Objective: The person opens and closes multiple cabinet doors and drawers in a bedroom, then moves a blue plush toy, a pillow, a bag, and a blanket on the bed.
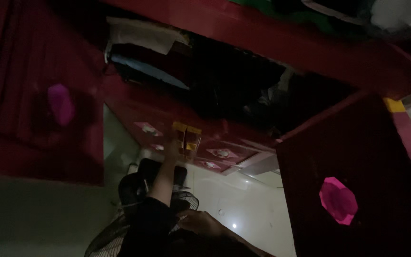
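1. A small yellow object [186, 135], flat and boxy with a dark slot or gap down its middle, is seen at mid-frame against the dark red cabinet front [167, 114]. Its exact kind cannot be told in the dim light.
2. It is held up at its lower edge by the left hand [173, 148], which is raised on an outstretched arm in a dark sleeve; the fingers are closed about it, though the finger detail is blurred.
3. Judged by its size and one-handed carriage, the object is light and rigid, probably plastic or card. A pinch across its flat faces near the bottom edge is judged adequate; the smooth faces may be slippery.
4. The right hand [204, 222] is low and near, resting over a wire fan guard [110, 238]; whether it is grasping cannot be told.
5. Decorated red panels [222, 153] lie just beyond the object. Pink octagonal knobs are noted on the left door [61, 103] and right door [338, 200].
6. Stacked cloth [143, 35] is seen on the far shelf.
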